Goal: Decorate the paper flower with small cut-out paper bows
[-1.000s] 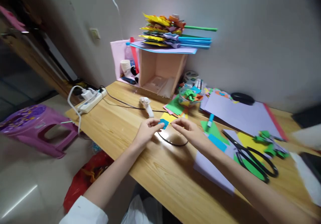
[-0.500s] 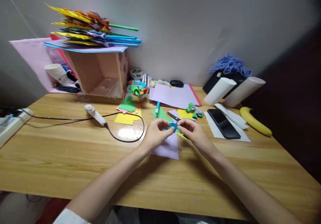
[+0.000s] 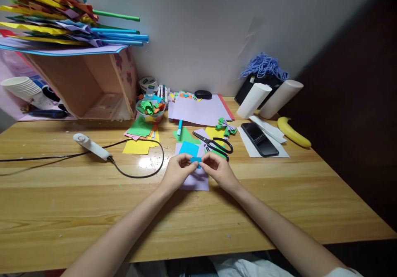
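Between my fingertips is a small blue piece of paper (image 3: 195, 160), pinched from both sides. My left hand (image 3: 177, 170) grips its left end, thumb against forefinger. On the other end my right hand (image 3: 218, 169) closes in the same way. Under and beyond the hands lie a purple sheet (image 3: 196, 181) and a flat blue paper square (image 3: 188, 148). Black-handled scissors (image 3: 214, 143) rest just past my right hand, over yellow and green paper. A green and purple folded paper piece (image 3: 226, 127) lies farther back.
A white glue gun (image 3: 93, 146) with a looping black cord lies left. Behind stand a bowl of paper scraps (image 3: 151, 111) and a wooden box (image 3: 125, 82) topped with paper flowers. At right are a phone (image 3: 259, 139), a banana (image 3: 293, 133) and white rolls (image 3: 254, 99).
The view has shifted, so the tabletop things appear farther left. Both hands still pinch the blue paper, now held lower and closer together, and the scissors and blue square show more fully.
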Tool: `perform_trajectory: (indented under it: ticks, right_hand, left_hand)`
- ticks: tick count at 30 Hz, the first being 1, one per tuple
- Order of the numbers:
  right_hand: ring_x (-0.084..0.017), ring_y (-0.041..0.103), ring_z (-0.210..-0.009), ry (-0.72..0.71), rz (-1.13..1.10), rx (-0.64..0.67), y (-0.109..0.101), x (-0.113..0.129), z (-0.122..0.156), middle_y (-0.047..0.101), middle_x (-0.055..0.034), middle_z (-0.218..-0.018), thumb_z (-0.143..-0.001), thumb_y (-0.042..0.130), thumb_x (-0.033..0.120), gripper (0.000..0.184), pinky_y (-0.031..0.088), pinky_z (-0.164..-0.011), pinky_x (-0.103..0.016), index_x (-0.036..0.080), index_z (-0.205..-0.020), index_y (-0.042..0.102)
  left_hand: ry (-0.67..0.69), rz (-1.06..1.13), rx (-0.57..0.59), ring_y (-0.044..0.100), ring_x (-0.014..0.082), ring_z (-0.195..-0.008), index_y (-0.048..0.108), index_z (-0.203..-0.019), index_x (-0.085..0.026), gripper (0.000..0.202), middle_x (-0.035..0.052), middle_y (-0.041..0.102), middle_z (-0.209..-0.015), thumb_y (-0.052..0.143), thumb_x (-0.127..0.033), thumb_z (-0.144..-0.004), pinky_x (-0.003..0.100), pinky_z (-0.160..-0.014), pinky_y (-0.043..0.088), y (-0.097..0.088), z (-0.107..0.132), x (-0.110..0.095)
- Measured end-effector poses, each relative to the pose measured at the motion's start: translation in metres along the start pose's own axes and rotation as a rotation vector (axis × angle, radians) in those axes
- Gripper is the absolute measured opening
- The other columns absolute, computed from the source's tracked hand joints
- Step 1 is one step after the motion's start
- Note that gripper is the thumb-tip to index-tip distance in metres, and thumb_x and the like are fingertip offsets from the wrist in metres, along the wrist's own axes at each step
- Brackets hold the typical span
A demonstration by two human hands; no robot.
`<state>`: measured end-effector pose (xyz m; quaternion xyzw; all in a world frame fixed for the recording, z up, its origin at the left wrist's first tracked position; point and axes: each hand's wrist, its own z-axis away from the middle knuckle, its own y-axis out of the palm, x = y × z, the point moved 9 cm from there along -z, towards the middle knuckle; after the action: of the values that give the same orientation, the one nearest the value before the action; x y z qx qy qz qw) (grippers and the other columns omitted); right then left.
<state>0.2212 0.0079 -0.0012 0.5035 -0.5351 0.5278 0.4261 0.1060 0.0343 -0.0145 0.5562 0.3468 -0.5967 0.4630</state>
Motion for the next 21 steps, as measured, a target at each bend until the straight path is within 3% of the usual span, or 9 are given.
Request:
perform_trajectory:
  ticks: [8,11,15,17,21]
  right_hand:
    - [-0.015,0.052,-0.069,0.004,0.081,0.000,-0.005,0.004,0.000,0.054,-0.0017,-0.073,-0.081,0.052,0.036,0.019,0.044,-0.065,-0.027,0.018,-0.075,0.053]
    - [-0.016,0.054,-0.076,-0.039,0.241,-0.102,-0.034,0.005,-0.008,0.058,-0.0042,-0.084,-0.084,0.046,0.036,0.020,0.044,-0.071,-0.030,0.018,-0.086,0.056]
    - [-0.023,0.053,-0.090,-0.058,0.713,-0.283,-0.080,0.001,-0.019,0.055,-0.0090,-0.096,-0.075,0.056,0.033,0.025,0.042,-0.081,-0.037,0.017,-0.094,0.053]
    - [-0.025,0.053,-0.089,-0.018,0.847,-0.258,-0.087,-0.008,-0.024,0.055,-0.0094,-0.091,-0.072,0.058,0.032,0.027,0.043,-0.080,-0.039,0.016,-0.093,0.051]
    - [-0.027,0.053,-0.091,-0.049,1.000,-0.126,-0.073,-0.014,-0.031,0.056,-0.0116,-0.091,-0.071,0.054,0.023,0.022,0.042,-0.081,-0.040,0.016,-0.091,0.052]
  left_hand:
    - [-0.019,0.003,-0.022,0.056,0.0111,-0.056,0.056,-0.066,-0.014,0.023,-0.0005,0.059,-0.061,0.071,-0.030,-0.059,0.022,-0.057,0.044,0.000,0.002,0.002]
    - [-0.070,0.038,-0.052,0.056,0.0107,-0.052,0.055,-0.065,-0.014,0.023,-0.0012,0.059,-0.059,0.071,-0.030,-0.059,0.022,-0.053,0.045,-0.005,0.000,0.004]
    - [-0.079,0.030,-0.116,0.056,0.0102,-0.051,0.057,-0.066,-0.014,0.021,-0.0012,0.058,-0.059,0.068,-0.031,-0.062,0.022,-0.052,0.045,-0.018,-0.003,0.002]
    - [-0.064,0.009,-0.138,0.056,0.0101,-0.050,0.058,-0.066,-0.013,0.022,-0.0006,0.059,-0.060,0.066,-0.033,-0.065,0.022,-0.052,0.045,-0.024,-0.005,-0.001]
    - [-0.026,-0.014,-0.147,0.057,0.0108,-0.058,0.060,-0.065,-0.013,0.024,0.0012,0.061,-0.063,0.069,-0.035,-0.064,0.021,-0.059,0.044,-0.031,-0.007,-0.008]
